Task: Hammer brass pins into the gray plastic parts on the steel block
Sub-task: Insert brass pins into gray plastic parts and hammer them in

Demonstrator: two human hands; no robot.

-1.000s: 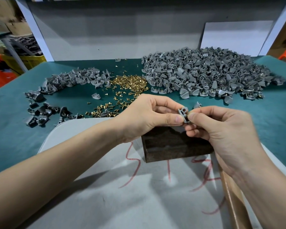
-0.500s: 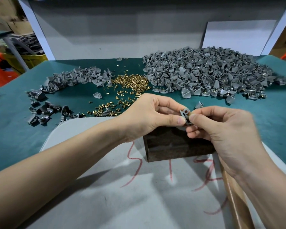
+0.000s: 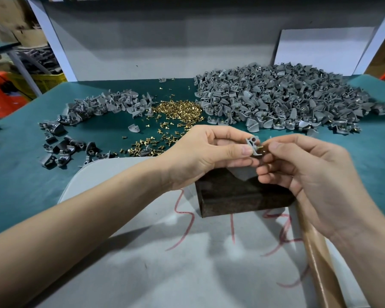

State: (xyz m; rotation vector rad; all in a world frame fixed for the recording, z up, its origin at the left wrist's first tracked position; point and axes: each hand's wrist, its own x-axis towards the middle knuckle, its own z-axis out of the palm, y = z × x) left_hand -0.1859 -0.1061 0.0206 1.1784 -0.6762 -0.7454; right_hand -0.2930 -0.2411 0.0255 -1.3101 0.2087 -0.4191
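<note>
Both forearms are extended inward over the desk (image 3: 20,192), and the hands are brought together above the steel block (image 3: 238,196). The left hand (image 3: 198,156) is curled, with thumb and fingers pinching a gray plastic part (image 3: 252,144) over the block's 12 o'clock edge; whether the part touches the block cannot be told. The right hand (image 3: 311,174) is likewise curled, its thumb and forefinger pinching a brass pin (image 3: 261,149) set against the part's side; the depth of seating cannot be told. The block is dark, rectangular and mottled, and is set on a pale gray board (image 3: 153,263) marked with red strokes. A smooth tan wooden handle (image 3: 318,263) is laid at the block's 4 o'clock, under the right wrist. On the teal desk surface, a loose heap of brass pins (image 3: 178,112) is noted at 11 o'clock from the block, a large mound of gray parts (image 3: 276,101) at 1 o'clock, a smaller heap (image 3: 102,105) at 10 o'clock and darker pieces (image 3: 60,147) at 9 o'clock. A yellow crate (image 3: 42,80) is seen beyond the desk at 10 o'clock; its contents cannot be determined.
</note>
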